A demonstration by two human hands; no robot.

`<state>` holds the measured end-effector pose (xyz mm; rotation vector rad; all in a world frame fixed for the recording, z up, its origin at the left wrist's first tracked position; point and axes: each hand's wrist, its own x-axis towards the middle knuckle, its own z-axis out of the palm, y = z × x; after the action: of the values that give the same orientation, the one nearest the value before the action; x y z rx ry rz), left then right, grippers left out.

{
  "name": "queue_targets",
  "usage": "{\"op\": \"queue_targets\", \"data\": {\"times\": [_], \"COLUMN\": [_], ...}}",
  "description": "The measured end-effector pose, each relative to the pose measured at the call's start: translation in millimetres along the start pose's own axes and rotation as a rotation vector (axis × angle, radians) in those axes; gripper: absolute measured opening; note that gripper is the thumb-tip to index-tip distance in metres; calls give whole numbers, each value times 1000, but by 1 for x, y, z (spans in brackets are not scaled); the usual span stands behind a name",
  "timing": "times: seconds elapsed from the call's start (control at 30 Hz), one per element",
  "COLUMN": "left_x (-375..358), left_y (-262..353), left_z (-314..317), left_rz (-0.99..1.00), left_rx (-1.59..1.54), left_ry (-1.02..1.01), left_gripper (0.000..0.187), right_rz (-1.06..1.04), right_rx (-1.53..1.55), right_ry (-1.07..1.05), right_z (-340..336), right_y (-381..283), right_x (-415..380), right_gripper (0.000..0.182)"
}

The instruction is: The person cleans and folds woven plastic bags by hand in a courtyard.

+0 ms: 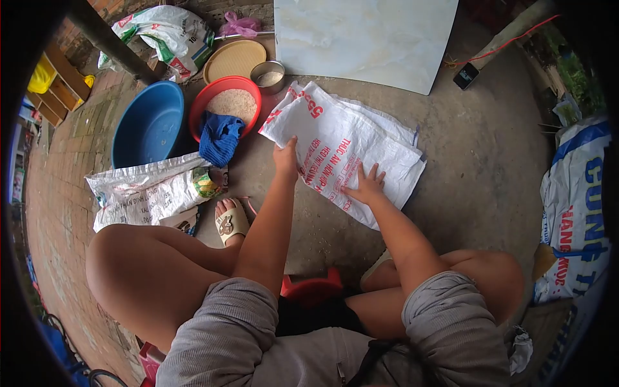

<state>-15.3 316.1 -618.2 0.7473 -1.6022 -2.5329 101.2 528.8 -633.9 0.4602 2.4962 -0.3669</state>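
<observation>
A white woven feed sack (348,148) with red printing lies on the concrete floor before me, its far left edge folded up. My left hand (285,158) is closed on the sack's left edge, the thumb on top and the other fingers hidden beneath it. Flat on the printed face rests my right hand (367,186), its fingers spread and nothing in its grip. Left of the sack stands a red basin (256,90) with pale grain (232,103) in it. A blue knitted cloth (220,138) hangs over the basin's near rim.
A large blue basin (148,122) tilts beside the red one. Behind are a metal bowl (267,76), a tan round tray (233,59) and a marbled panel (364,42). Printed sacks lie at left (151,193) and right (574,219). A red stool (313,287) shows between my legs.
</observation>
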Motion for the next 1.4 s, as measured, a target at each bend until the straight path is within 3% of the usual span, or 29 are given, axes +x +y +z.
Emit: {"op": "queue_targets", "data": {"times": [0.07, 0.1, 0.13, 0.2, 0.27, 0.33, 0.4, 0.47, 0.53, 0.57, 0.6, 0.7, 0.73, 0.8, 0.83, 0.87, 0.9, 1.0, 1.17, 1.27, 1.3, 1.33, 1.37, 1.4], "left_x": [-3, -9, -16, -32, -52, -72, -88, -87, -98, -90, -87, -80, -81, -88, -90, -91, -96, -124, -128, -133, -138, -141, -132, -137], "left_y": [7, 19, 26, 36, 39, 31, 25, -1, 8, -7, -13, -19, -16, -7, -14, -25, -25, -5, -45, -56, -61, -70, -109, -110], "left_z": [13, 21, 28, 47, 61, 70, 74, 71, 70, 64, 60, 59, 62, 70, 71, 71, 74, 94, 98, 89, 78, 65, 44, 33], "left_rz": [26, -59, -61, 81, 147, 485, 490, 417, 296, 336, 333, -40, -40, -324, -325, -158, 11, -147, -2, -23, 48, 122, 120, 120], "left_rx": [207, 324, 324, 612, 693, 858, 893, 1116, 1417, 1392, 1388, 1281, 1277, 1263, 1259, 1168, 1069, 1235, 1156, 1386, 1576, 1763, 1753, 1751], "left_ry": [-172, -257, -259, -516, -776, -938, -1158, -1345, -1440, -1476, -1479, -1483, -1490, -1474, -1483, -1587, -1681, -1841, -1958, -2043, -1980, -1901, -1889, -1886], "left_gripper": [27, 27, 27, 27, 31, 43, 54, 56, 55, 53, 53, 43, 43, 37, 37, 35, 33, 32, 38, 43, 46, 50, 51, 51], "right_rz": [1, 4, 7, -4, -14, -22, -33, -352, -381, -185, -182, 357, 364, 777, 779, 786, 764, 683, 481, 322, 531, 529, 357, 186], "right_rx": [19, 40, 41, 95, 108, 119, 93, 3, 259, 140, 138, -525, -527, 97, 310, 309, 431, 804, 1417, 1763, 1689, 1688, 1664, 1632], "right_ry": [3, 4, 4, 15, 24, 34, 9, 168, -34, -43, -45, 415, 414, 348, 414, 415, 405, 372, 294, 234, 278, 280, 362, 439], "right_z": [0, 1, 1, 0, 2, 3, 1, 30, 34, 42, 35, -11, -14, -20, 18, 16, 14, 9, 4, -5, -14, -7, 10, 21], "right_y": [0, 1, 2, 2, 5, 8, 12, 42, 59, 70, 74, 76, 80, 90, 130, 142, 151, 172, 185, 186, 177, 182, 193, 200], "right_x": [3, 4, 4, 6, 6, 6, 4, 29, 24, 35, 24, -35, -36, -35, -4, -7, -9, -12, -7, -5, -10, -1, 16, 27], "right_gripper": [114, 114, 114, 113, 112, 111, 106, 86, 83, 80, 80, 88, 88, 97, 89, 89, 89, 86, 83, 82, 78, 78, 77, 77]}}
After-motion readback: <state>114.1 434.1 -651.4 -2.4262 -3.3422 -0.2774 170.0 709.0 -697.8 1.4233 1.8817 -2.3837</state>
